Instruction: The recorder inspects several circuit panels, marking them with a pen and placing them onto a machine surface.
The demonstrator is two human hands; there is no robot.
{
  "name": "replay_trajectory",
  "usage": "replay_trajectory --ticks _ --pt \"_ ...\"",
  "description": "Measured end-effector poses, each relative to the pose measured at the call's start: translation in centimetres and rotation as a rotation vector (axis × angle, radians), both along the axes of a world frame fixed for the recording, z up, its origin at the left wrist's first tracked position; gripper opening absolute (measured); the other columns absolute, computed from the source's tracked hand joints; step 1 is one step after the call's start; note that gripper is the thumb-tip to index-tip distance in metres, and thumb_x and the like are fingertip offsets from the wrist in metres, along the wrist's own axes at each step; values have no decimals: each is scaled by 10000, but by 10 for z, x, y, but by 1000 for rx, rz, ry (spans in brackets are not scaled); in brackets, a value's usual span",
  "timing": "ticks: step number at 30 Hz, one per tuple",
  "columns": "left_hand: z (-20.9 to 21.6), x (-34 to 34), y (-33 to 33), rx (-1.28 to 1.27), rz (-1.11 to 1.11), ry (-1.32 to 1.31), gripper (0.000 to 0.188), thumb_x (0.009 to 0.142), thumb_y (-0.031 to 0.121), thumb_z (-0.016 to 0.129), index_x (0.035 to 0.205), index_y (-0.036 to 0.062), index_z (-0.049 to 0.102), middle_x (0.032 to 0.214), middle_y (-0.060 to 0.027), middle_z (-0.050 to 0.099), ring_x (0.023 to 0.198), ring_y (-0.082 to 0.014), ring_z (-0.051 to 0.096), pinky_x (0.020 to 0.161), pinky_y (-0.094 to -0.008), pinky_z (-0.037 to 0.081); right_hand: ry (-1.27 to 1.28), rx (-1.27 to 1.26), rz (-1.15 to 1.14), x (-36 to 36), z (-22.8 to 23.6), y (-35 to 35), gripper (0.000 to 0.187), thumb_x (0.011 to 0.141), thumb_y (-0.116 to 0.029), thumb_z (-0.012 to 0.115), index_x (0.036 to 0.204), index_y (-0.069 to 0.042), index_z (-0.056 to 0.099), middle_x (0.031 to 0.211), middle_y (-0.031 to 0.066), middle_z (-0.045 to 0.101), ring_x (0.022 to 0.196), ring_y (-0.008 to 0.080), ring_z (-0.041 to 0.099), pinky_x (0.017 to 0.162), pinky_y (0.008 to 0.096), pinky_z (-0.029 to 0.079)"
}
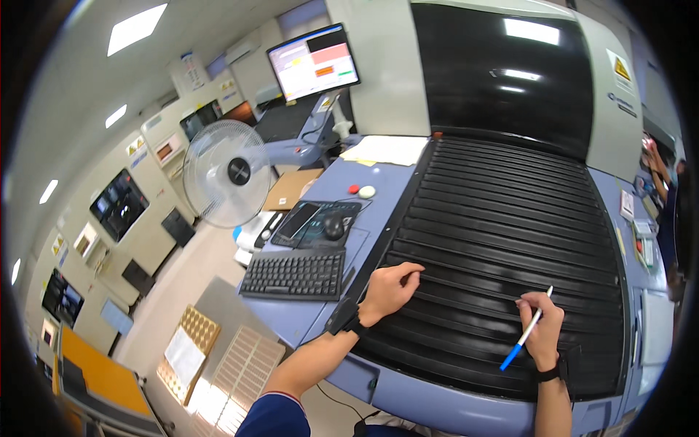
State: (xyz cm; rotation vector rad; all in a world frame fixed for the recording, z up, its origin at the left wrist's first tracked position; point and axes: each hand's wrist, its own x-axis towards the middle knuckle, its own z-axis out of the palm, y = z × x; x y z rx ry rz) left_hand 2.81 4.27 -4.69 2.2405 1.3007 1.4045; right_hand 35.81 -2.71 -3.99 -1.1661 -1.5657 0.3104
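My right hand [542, 328] holds a slim white marker pen [530, 329] with a blue end pointing down and toward me. It hovers over the right part of a wide black ribbed bed [502, 240] of a machine. Over the bed's near left edge, my left hand [389, 293] is closed, its thumb and fingertips drawn together, and nothing shows in it. Both wrists carry dark bands. A black keyboard [293, 275] lies to the left of my left hand.
Behind the bed rises a glossy black cover [510, 80]. At the left are a mouse [333, 226], a phone [299, 221], red and pale round buttons [366, 191], a clear fan [227, 173] and a monitor [314, 63]. Another person's arm [659, 171] shows at the far right.
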Motion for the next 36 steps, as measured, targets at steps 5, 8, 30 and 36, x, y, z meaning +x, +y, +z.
replay_trajectory --ticks 5,8,30,36 --pt "-6 -2 2 -63 -28 -53 135 942 41 651 1036 -7 734 775 -125 752 738 -178 765 647 -264 580 17 -6 3 0 8 -2 65 892 33 671 955 35 685 814 134 753 773 203 754 712 285 569" --pt "-3 -3 0 -82 -3 20 139 940 42 650 1038 -10 734 764 -126 749 728 -176 761 648 -267 581 20 4 -4 1 2 2 82 870 10 693 952 13 691 776 142 734 704 217 738 648 293 546" --pt "-2 12 -7 -112 -87 13 144 936 30 636 1020 -16 744 756 -112 751 707 -174 753 652 -268 580 -11 -27 87 3 -1 0 103 879 -22 700 976 10 690 798 148 736 709 248 745 617 317 557" --pt "11 -21 10 -230 139 -115 463 921 76 653 1367 -20 572 1239 -250 677 1086 -311 709 873 -355 579 -29 -30 -75 20 12 6 85 872 -43 716 946 0 710 749 168 710 654 249 717 610 319 537"
